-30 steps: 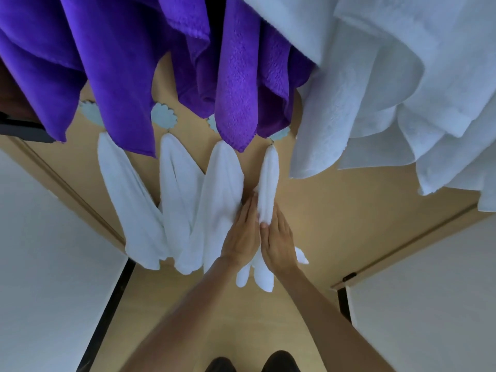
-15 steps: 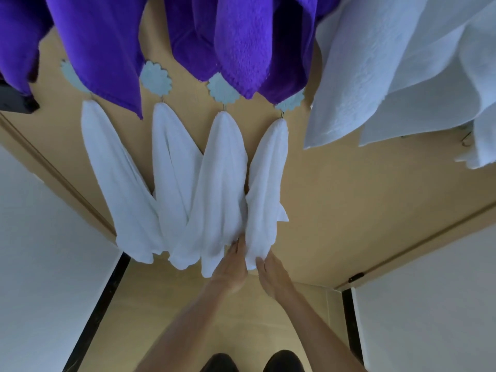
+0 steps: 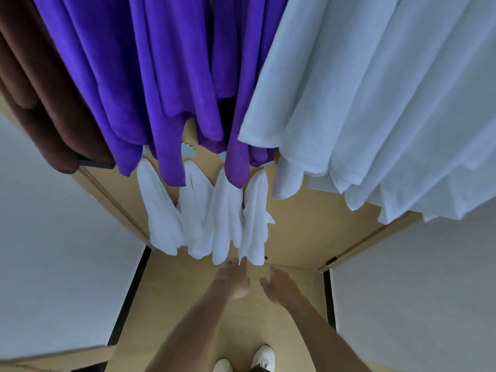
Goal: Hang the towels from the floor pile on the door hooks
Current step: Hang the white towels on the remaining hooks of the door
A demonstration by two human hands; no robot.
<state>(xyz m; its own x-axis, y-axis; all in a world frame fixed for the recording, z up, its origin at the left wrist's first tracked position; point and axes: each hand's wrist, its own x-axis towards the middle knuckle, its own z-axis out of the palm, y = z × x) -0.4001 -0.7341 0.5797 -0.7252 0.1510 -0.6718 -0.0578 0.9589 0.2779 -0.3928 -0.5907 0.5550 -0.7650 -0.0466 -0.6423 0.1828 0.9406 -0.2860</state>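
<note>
Four white towels (image 3: 204,216) hang on the door hooks (image 3: 188,150). The left hand (image 3: 233,280) and right hand (image 3: 279,285), seemingly loose and empty, should tug each hem straight gently.

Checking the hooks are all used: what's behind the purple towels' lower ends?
Behind the purple towels, pale flower-shaped hook plates on the wooden door partly show, small white towels hanging below. The hooks themselves are covered.

Both bare forearms reach forward, the left hand (image 3: 234,280) with fingers extended and the right hand (image 3: 277,285) loosely open, palm down, holding nothing.
</note>
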